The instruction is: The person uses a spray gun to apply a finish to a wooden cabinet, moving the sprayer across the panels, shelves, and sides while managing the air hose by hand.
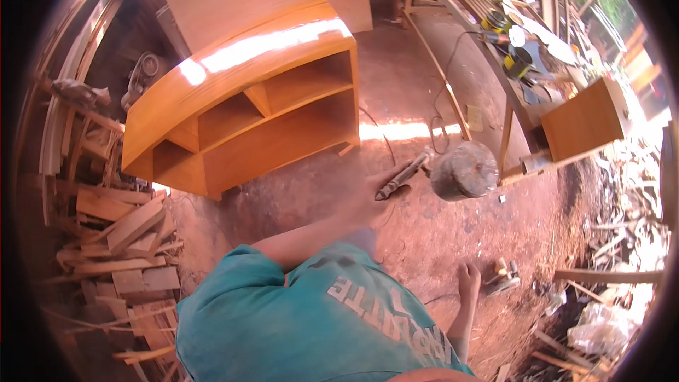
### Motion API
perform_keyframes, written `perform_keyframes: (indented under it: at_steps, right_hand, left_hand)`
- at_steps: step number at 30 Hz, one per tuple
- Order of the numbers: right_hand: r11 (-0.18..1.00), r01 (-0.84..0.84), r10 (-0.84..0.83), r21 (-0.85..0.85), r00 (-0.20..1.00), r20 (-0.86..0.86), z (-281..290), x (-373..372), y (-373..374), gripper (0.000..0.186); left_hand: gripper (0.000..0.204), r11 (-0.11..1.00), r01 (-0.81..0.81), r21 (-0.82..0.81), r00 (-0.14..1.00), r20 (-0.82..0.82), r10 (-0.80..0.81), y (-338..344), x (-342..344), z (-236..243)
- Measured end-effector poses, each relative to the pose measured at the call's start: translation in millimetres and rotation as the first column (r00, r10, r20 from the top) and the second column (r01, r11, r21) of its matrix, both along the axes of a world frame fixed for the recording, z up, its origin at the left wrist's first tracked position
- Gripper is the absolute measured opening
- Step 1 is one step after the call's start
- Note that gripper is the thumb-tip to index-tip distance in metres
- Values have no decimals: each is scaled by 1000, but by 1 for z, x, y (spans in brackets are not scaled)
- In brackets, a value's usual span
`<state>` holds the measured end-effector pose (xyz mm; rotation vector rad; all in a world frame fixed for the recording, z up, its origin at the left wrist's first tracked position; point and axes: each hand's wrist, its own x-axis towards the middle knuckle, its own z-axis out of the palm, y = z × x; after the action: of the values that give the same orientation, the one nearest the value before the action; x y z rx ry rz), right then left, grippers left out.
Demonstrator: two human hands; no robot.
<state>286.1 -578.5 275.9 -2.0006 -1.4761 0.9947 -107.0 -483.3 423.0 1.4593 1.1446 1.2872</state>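
My left hand [387,187] reaches forward across my body and is closed around the handle of a spray gun [404,175]. A round, paint-smeared metal cup [463,171] is joined to its far end, on the right. Ahead and to the left stands an orange-brown wooden cabinet [240,114] with open compartments, apart from the gun. My right hand [469,279] hangs low at my right side, fingers curled in; nothing shows in it. Beside it on the floor sits a small tool [502,281] whose kind I cannot make out.
Offcut boards [134,233] are piled at the left. A long workbench [488,49] with several yellow-and-black cans runs along the right, and a wooden box [585,120] stands at its near end. Scrap wood and plastic [601,329] litter the right edge. A thin hose [382,134] crosses the floor.
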Motion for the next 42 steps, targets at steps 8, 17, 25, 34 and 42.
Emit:
perform_keyframes:
  at_steps: [8, 17, 25, 34, 42]
  right_hand:
    - [880, -293, 463, 375, 707, -534, 173, -203, 155, 88]
    - [882, -461, 409, 99, 642, -648, 200, -230, 257, 72]
    - [850, -458, 523, 260, 795, -309, 207, -255, 376, 42]
    - [939, -162, 341, 304, 561, -754, 256, -217, 585, 40]
    - [775, -293, 602, 561, 69, -795, 372, -212, 741, 50]
  left_hand:
    - [65, 999, 37, -1, 997, 64, -37, 65, 21, 15]
    - [97, 968, 251, 18, 947, 203, -249, 158, 10, 36]
    - [119, 984, 175, 34, 984, 10, -176, 252, -11, 63]
    - [106, 986, -36, -162, 998, -63, 26, 357, -7, 18]
    - [19, 749, -506, -429, 851, -389, 352, 502, -12, -103]
